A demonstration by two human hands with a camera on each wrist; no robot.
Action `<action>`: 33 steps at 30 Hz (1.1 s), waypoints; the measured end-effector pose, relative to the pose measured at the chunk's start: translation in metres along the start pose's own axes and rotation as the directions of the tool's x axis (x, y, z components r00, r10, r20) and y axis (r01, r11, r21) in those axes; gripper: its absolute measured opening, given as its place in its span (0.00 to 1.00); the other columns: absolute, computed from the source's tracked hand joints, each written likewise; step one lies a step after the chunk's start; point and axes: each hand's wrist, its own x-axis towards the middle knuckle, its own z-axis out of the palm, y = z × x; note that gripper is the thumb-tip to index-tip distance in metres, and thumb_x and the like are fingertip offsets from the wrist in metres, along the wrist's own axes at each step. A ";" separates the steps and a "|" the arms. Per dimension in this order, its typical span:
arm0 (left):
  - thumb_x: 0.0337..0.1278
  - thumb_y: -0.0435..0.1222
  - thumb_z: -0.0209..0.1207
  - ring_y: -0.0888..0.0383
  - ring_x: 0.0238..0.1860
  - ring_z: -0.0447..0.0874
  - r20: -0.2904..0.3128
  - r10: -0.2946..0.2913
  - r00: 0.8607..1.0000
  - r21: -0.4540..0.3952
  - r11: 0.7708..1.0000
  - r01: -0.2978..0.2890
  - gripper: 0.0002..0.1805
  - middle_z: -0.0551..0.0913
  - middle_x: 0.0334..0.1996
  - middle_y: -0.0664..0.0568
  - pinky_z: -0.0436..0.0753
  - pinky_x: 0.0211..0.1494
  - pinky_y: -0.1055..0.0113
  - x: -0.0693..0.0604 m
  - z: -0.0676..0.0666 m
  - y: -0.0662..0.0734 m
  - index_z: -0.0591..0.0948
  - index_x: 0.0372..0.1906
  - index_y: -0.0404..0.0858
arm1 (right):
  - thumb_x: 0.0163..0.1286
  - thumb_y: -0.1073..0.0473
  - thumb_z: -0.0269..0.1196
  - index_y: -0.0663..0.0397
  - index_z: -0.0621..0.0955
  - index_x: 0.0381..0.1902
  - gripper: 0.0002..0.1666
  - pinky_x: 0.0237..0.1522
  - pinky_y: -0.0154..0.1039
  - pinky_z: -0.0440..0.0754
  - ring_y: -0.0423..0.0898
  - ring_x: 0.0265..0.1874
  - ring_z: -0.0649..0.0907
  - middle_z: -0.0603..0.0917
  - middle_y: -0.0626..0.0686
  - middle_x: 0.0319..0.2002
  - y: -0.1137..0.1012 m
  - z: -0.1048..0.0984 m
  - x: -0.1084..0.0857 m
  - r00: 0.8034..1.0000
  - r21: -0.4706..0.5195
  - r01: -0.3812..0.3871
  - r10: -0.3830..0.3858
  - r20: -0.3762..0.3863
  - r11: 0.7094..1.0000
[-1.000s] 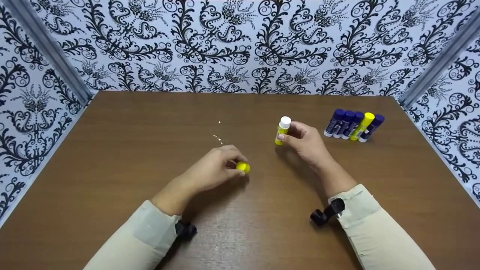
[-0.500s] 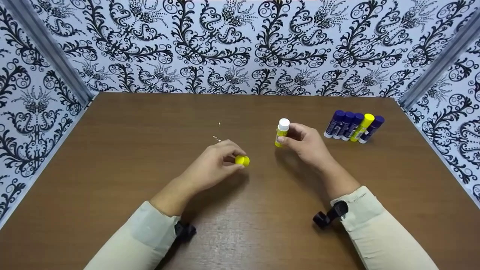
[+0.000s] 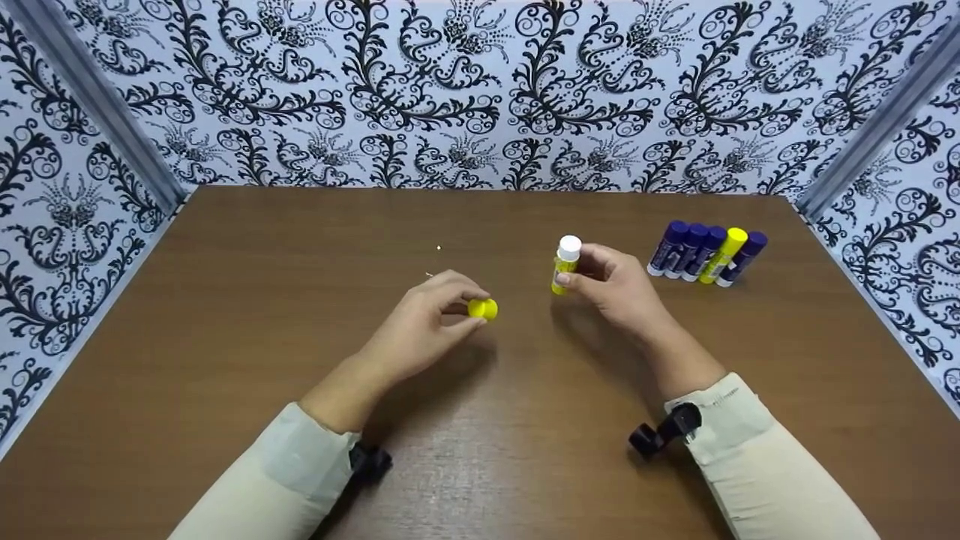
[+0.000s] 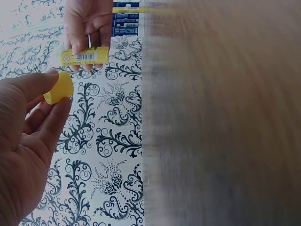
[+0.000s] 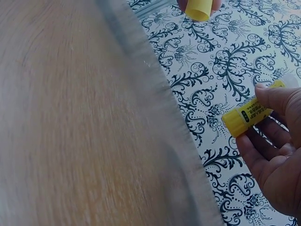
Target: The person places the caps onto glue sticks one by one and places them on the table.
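Note:
My left hand point(image 3: 416, 326) pinches a yellow cap point(image 3: 484, 309) between thumb and fingers, held above the brown table. In the left wrist view the cap point(image 4: 59, 88) looks like a short, smooth tube. To its right, my right hand point(image 3: 622, 292) grips an uncapped yellow glue stick point(image 3: 565, 264) upright, its white end on top. Printed text shows on the glue stick point(image 5: 251, 113) in the right wrist view, and a barcode label in the left wrist view. Cap and glue stick are apart.
Several purple glue sticks point(image 3: 696, 246) and a yellow one point(image 3: 724, 255) stand side by side at the right rear of the table point(image 3: 300, 247). Small white crumbs point(image 3: 439, 247) lie beyond my left hand. A patterned wall point(image 3: 480, 90) rises behind the table's back edge.
My left hand, with the cap, has moved a little forward, away from me, and now covers some of the white crumbs. My right hand and the glue stick have barely shifted.

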 end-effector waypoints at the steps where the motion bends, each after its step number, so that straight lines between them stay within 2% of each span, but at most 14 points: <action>1: 0.59 0.26 0.70 0.54 0.49 0.86 -0.005 0.003 1.000 -0.005 1.000 -0.003 0.14 0.85 0.48 0.46 0.88 0.57 0.68 0.000 0.000 0.000 0.86 0.50 0.33 | 0.70 0.64 0.69 0.64 0.82 0.61 0.23 0.50 0.28 0.86 0.50 0.50 0.85 0.86 0.59 0.52 -0.001 0.000 0.000 1.000 -0.002 0.003 -0.003 0.002 1.000; 10: 0.59 0.27 0.71 0.54 0.49 0.87 -0.062 0.039 0.997 -0.046 0.998 -0.042 0.15 0.84 0.49 0.45 0.88 0.56 0.69 -0.001 -0.001 0.002 0.86 0.51 0.33 | 0.69 0.64 0.70 0.63 0.82 0.60 0.22 0.50 0.28 0.86 0.54 0.51 0.84 0.86 0.60 0.52 -0.006 -0.001 -0.002 1.000 -0.025 0.017 -0.016 0.014 1.000; 17: 0.59 0.26 0.70 0.53 0.51 0.87 -0.112 0.068 0.991 -0.055 0.996 -0.075 0.15 0.84 0.50 0.44 0.88 0.56 0.69 -0.001 -0.001 0.003 0.85 0.52 0.31 | 0.69 0.64 0.70 0.65 0.81 0.61 0.23 0.51 0.29 0.86 0.43 0.48 0.86 0.86 0.62 0.54 -0.010 0.000 -0.006 0.999 -0.001 0.032 -0.032 0.031 0.999; 20: 0.59 0.25 0.70 0.52 0.52 0.87 -0.128 0.091 0.988 -0.057 0.993 -0.099 0.15 0.84 0.50 0.43 0.88 0.57 0.69 -0.001 -0.001 0.002 0.86 0.52 0.31 | 0.69 0.64 0.70 0.64 0.81 0.62 0.24 0.52 0.29 0.86 0.43 0.49 0.86 0.86 0.62 0.55 -0.012 0.000 -0.007 0.999 0.007 0.022 -0.022 0.034 1.000; 26: 0.59 0.25 0.70 0.51 0.52 0.86 -0.153 0.111 0.982 -0.069 0.990 -0.123 0.15 0.84 0.50 0.43 0.88 0.57 0.68 -0.001 -0.001 0.003 0.86 0.51 0.32 | 0.69 0.64 0.70 0.62 0.81 0.63 0.25 0.51 0.30 0.86 0.46 0.48 0.86 0.86 0.61 0.55 -0.016 0.000 -0.009 0.999 -0.011 0.017 -0.017 0.039 1.000; 33: 0.57 0.26 0.72 0.52 0.52 0.87 -0.157 0.108 0.982 -0.049 0.992 -0.117 0.15 0.86 0.49 0.44 0.88 0.56 0.69 -0.001 -0.001 0.006 0.86 0.49 0.31 | 0.69 0.62 0.71 0.59 0.82 0.63 0.25 0.50 0.31 0.87 0.49 0.49 0.86 0.86 0.62 0.54 -0.024 0.001 -0.013 0.998 -0.017 0.018 -0.018 0.052 1.000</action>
